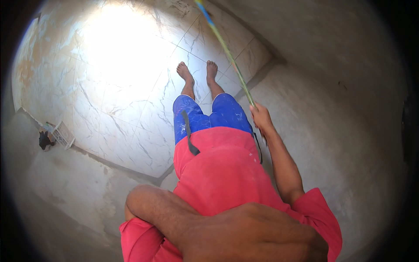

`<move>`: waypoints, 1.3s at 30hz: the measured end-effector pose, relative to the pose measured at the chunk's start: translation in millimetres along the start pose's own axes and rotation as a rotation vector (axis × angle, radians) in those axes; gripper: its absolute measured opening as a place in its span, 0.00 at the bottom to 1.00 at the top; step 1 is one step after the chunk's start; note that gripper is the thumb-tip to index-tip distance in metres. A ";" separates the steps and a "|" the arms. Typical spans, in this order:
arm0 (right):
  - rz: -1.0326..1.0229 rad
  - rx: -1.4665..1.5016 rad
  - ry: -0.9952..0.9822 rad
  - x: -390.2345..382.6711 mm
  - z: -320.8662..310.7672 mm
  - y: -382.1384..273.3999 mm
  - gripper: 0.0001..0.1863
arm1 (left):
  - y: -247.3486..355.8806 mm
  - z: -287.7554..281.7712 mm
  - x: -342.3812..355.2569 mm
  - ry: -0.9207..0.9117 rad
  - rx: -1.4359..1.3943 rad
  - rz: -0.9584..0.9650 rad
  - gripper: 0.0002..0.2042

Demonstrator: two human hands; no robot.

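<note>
My right hand [261,117] is closed round the lower part of a long thin stick [226,50], mottled yellow-green with a blue stretch higher up. The stick slants up and away to the left, and its far end runs out of the top of the picture. A short piece of it shows below my fist. My left arm is bent sharply across my chest, and my left hand [257,236] looms large and close at the bottom, with its back showing. Its fingers are too unclear to read, and I cannot tell whether it holds anything.
I stand barefoot on a pale marble-patterned tile floor [118,126] with a bright patch of light. Bare grey plaster walls [314,131] rise at right and behind. By the left wall sit a white rack-like frame [62,134] and a dark item [46,140].
</note>
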State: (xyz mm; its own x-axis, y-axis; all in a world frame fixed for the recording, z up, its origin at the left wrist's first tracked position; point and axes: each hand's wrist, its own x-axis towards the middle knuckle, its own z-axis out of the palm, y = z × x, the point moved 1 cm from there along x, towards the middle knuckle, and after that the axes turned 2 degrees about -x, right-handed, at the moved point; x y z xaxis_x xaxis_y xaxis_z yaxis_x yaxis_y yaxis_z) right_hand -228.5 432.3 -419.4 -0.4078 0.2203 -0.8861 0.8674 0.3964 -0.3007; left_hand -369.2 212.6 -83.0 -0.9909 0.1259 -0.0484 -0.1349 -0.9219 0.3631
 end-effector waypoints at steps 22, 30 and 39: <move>-0.351 -0.449 0.153 88.2 46.5 -63.8 0.25 | 22.8 1.5 -15.4 0.098 0.087 0.018 0.36; 0.012 -0.852 0.241 -4.4 -82.7 124.2 0.24 | 47.1 -27.2 -6.2 0.229 -0.033 0.177 0.36; -0.619 -0.758 0.133 203.8 98.7 -96.0 0.20 | 55.6 -42.1 -2.9 0.332 -0.001 0.132 0.36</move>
State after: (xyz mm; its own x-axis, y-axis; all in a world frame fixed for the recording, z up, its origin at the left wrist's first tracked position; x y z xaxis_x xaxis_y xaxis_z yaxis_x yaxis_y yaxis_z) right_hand -366.7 351.2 -606.0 -0.7969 -0.1386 -0.5880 0.0972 0.9313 -0.3512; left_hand -373.9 145.6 -101.8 -0.9461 -0.1199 -0.3009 -0.0056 -0.9229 0.3851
